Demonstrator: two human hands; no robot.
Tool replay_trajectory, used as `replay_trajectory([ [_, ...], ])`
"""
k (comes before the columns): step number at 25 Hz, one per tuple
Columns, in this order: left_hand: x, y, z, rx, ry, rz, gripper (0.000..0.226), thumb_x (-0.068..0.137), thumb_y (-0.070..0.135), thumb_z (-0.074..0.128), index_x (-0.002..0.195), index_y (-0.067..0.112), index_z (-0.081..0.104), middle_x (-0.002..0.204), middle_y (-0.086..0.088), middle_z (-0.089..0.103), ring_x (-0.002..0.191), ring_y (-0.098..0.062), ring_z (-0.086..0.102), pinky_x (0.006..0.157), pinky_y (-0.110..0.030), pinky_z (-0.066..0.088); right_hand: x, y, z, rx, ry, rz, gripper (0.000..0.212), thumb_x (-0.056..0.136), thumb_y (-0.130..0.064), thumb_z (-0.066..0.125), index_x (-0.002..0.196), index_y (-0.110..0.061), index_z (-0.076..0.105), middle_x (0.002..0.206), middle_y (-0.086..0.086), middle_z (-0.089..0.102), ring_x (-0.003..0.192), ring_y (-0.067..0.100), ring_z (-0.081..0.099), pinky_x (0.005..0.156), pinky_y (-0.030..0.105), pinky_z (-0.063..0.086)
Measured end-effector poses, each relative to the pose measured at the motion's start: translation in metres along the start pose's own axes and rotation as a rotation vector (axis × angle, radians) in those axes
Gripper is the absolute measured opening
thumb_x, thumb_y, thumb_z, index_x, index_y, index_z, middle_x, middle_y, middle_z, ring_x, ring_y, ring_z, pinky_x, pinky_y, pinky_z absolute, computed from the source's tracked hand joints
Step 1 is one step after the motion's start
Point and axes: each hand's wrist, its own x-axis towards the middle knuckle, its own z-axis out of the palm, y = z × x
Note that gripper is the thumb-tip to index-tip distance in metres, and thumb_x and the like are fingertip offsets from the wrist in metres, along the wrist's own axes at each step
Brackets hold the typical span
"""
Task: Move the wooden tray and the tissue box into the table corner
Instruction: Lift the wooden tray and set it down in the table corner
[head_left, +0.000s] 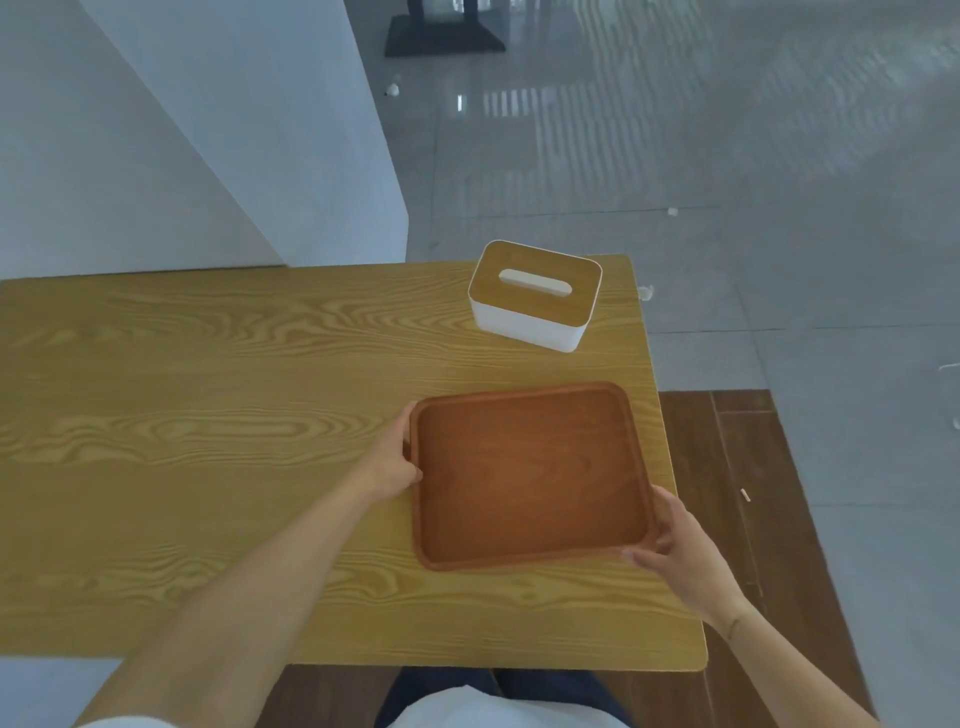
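The reddish-brown wooden tray (530, 475) lies empty on the right part of the light wooden table (208, 441), close to its right edge. My left hand (395, 462) grips the tray's left rim, thumb over the edge. My right hand (675, 545) holds the tray's near right corner. The tissue box (535, 296), white with a wooden lid and a slot, stands at the table's far right corner, beyond the tray and apart from it.
A white wall or pillar (234, 130) rises behind the table's far left side. Grey tiled floor (727, 156) lies beyond and to the right, with dark wood flooring (737, 467) beside the table's right edge. A black stand base (441, 36) sits far back.
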Motion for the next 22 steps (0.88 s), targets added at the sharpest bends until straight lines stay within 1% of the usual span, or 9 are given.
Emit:
replay_trajectory([
  [1,-0.009,-0.001,-0.007,-0.014,0.019,-0.011,0.114,0.072,-0.018,0.073,0.158,0.03,0.015,0.125,-0.013,0.056,0.106,-0.04,0.062,0.079,-0.038,0.052,0.004,-0.007,-0.003,0.009,-0.009,-0.025,0.098,0.074,-0.028,0.086,0.148,-0.041,0.023,0.112,-0.012,0.06,0.08,0.01,0.065,0.073,0.034,0.055],
  [3,-0.029,-0.006,-0.027,-0.032,0.082,-0.026,0.113,0.074,-0.013,0.075,0.157,0.035,0.015,0.112,-0.009,0.056,0.088,-0.028,0.063,0.075,-0.036,0.054,0.012,-0.029,-0.003,0.016,-0.038,-0.082,0.098,0.074,-0.026,0.086,0.146,-0.045,0.022,0.109,-0.012,0.064,0.073,0.009,0.068,0.07,0.033,0.055],
  [5,-0.052,-0.015,-0.049,-0.025,0.168,-0.032,0.112,0.074,-0.009,0.078,0.157,0.035,0.017,0.105,-0.009,0.057,0.088,-0.024,0.062,0.08,-0.038,0.054,0.021,-0.053,0.004,0.014,-0.074,-0.14,0.097,0.075,-0.023,0.086,0.145,-0.048,0.024,0.104,-0.015,0.068,0.07,0.008,0.069,0.068,0.033,0.055],
  [9,-0.106,-0.048,-0.095,-0.101,0.316,-0.067,0.11,0.075,-0.006,0.08,0.157,0.033,0.018,0.118,-0.012,0.057,0.106,-0.028,0.061,0.093,-0.049,0.053,0.036,-0.11,0.031,-0.018,-0.175,-0.274,0.096,0.074,-0.02,0.086,0.144,-0.05,0.028,0.102,-0.016,0.07,0.071,0.01,0.069,0.072,0.037,0.056],
  [11,-0.135,-0.071,-0.116,-0.148,0.376,-0.078,0.108,0.077,-0.005,0.08,0.157,0.033,0.017,0.122,-0.01,0.056,0.11,-0.026,0.059,0.095,-0.048,0.053,0.04,-0.141,0.049,-0.064,-0.228,-0.34,0.097,0.073,-0.022,0.087,0.145,-0.048,0.028,0.102,-0.016,0.069,0.069,0.007,0.068,0.068,0.032,0.053],
  [15,-0.19,-0.13,-0.154,-0.236,0.518,-0.134,0.101,0.081,-0.001,0.077,0.155,0.038,0.02,0.115,-0.003,0.057,0.086,-0.017,0.066,0.08,-0.033,0.056,0.033,-0.205,0.098,-0.154,-0.332,-0.463,0.096,0.072,-0.026,0.087,0.145,-0.044,0.027,0.096,-0.012,0.068,0.071,0.007,0.067,0.066,0.027,0.051],
  [17,-0.216,-0.161,-0.171,-0.292,0.583,-0.156,0.097,0.085,-0.001,0.074,0.155,0.04,0.021,0.112,-0.001,0.056,0.077,-0.018,0.066,0.079,-0.034,0.056,0.024,-0.235,0.128,-0.183,-0.365,-0.526,0.097,0.073,-0.026,0.087,0.147,-0.041,0.027,0.097,-0.009,0.067,0.071,0.009,0.067,0.069,0.031,0.053],
  [20,-0.26,-0.212,-0.198,-0.317,0.66,-0.187,0.092,0.09,0.0,0.068,0.156,0.041,0.018,0.119,-0.006,0.055,0.08,-0.024,0.066,0.09,-0.043,0.055,-0.001,-0.278,0.181,-0.237,-0.394,-0.58,0.098,0.073,-0.028,0.087,0.149,-0.036,0.027,0.096,-0.009,0.066,0.07,0.007,0.065,0.067,0.031,0.052],
  [22,-0.286,-0.245,-0.215,-0.289,0.708,-0.204,0.087,0.093,0.004,0.064,0.156,0.041,0.017,0.124,-0.007,0.055,0.079,-0.022,0.066,0.082,-0.034,0.053,-0.022,-0.302,0.216,-0.28,-0.415,-0.608,0.098,0.073,-0.033,0.087,0.15,-0.036,0.025,0.096,-0.011,0.065,0.069,0.005,0.064,0.063,0.028,0.048],
])
